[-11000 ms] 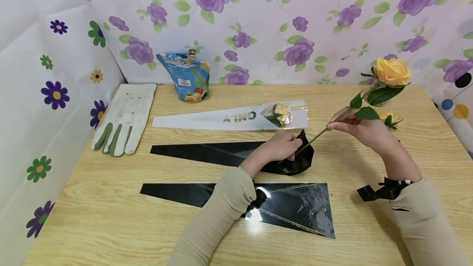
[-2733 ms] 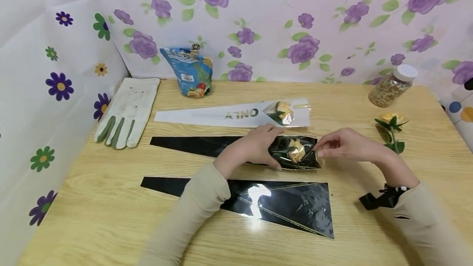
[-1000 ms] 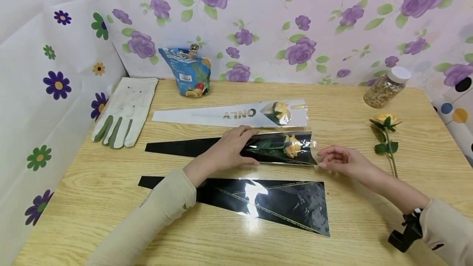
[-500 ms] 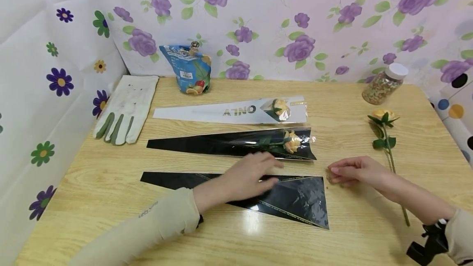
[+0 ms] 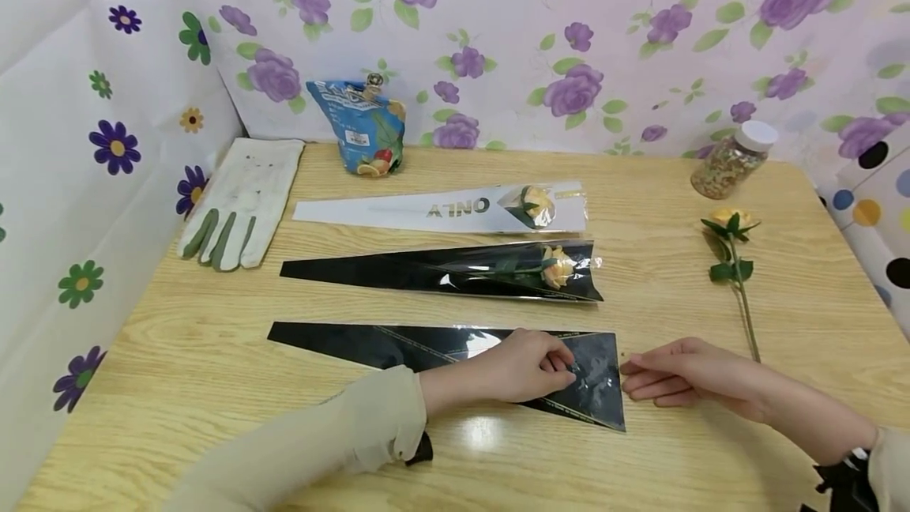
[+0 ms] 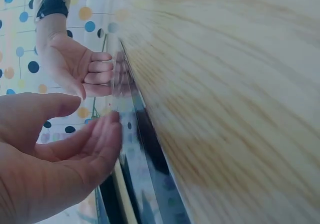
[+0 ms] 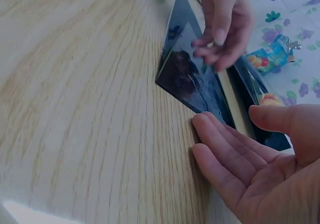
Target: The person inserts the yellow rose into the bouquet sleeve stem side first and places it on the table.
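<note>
A flat black flower sleeve (image 5: 426, 346) with a clear front and gold lines lies nearest the person. Over its wide end hovers my left hand (image 5: 522, 366), fingers loosely bent and holding nothing. My right hand (image 5: 700, 376) has its fingertips right at the sleeve's wide right edge, palm turned up in the right wrist view, thumb apart from the fingers (image 7: 220, 144). Behind lies a second black sleeve (image 5: 370, 271) with a yellow rose (image 5: 557, 267) inside it. A loose yellow rose (image 5: 739, 283) with a green stem lies to the right, its lower stem hidden behind the right forearm.
Farther back lies a white sleeve (image 5: 355, 212) lettered ONLY, with another yellow rose (image 5: 536, 206). A work glove (image 5: 245, 200) lies at left. A clipped blue pouch (image 5: 366, 133) and a white-capped jar (image 5: 732, 160) stand along the back by the flowered backdrop.
The rose the right hand held has gone into the middle black sleeve. Both hands have since left that sleeve and moved toward the person, to the front sleeve's wide end.
</note>
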A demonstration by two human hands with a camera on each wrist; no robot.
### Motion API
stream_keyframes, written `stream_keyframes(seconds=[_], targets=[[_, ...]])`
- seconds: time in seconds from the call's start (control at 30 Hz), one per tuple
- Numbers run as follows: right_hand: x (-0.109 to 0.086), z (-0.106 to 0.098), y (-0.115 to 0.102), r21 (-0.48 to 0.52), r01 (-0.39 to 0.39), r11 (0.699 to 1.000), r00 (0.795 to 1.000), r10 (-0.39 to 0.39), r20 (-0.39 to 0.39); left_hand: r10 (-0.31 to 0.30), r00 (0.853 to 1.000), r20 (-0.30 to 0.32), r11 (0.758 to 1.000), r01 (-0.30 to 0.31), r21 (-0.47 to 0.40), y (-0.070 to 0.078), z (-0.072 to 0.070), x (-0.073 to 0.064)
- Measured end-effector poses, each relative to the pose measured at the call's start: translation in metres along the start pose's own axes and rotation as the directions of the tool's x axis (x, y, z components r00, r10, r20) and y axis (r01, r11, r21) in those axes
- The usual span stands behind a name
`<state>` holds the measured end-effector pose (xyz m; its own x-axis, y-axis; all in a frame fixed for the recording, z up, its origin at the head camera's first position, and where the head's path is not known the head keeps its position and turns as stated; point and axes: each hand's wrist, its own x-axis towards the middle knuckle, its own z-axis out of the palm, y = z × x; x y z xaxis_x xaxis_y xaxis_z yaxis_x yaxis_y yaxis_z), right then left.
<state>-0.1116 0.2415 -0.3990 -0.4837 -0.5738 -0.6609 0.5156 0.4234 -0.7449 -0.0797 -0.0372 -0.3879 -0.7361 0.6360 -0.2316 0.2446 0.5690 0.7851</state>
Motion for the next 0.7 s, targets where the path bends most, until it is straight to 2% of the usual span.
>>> stream_keyframes(seconds=[0.13,0.23,0.4,0.53,0.63,0.7], targets=[[0.005,0.005,-0.003,0.007,-0.006,1.0,1.0,0.006,0.009,-0.064,0.998,-0.006,0.998,0.064,0.023,0.001,0.003,0.01],[0.008,0.008,-0.004,0.005,0.022,1.0,1.0,-0.022,0.015,-0.098,0.995,-0.018,0.995,0.098,0.031,0.001,0.004,0.015],[0.014,0.014,-0.005,-0.011,0.048,0.999,0.999,-0.048,-0.004,-0.088,0.994,-0.062,0.992,0.093,0.08,0.002,0.007,0.018],[0.018,0.022,-0.009,-0.078,0.053,0.996,0.996,-0.058,-0.071,-0.069,0.995,-0.07,0.99,0.077,0.115,0.002,0.007,0.02],[0.018,0.028,-0.01,-0.152,0.061,0.987,0.986,-0.083,-0.142,-0.093,0.994,-0.053,0.991,0.098,0.095,0.003,0.007,0.021],[0.016,0.033,-0.011,-0.203,0.069,0.977,0.972,-0.111,-0.205,-0.111,0.993,-0.047,0.99,0.115,0.084,0.004,0.007,0.021]])
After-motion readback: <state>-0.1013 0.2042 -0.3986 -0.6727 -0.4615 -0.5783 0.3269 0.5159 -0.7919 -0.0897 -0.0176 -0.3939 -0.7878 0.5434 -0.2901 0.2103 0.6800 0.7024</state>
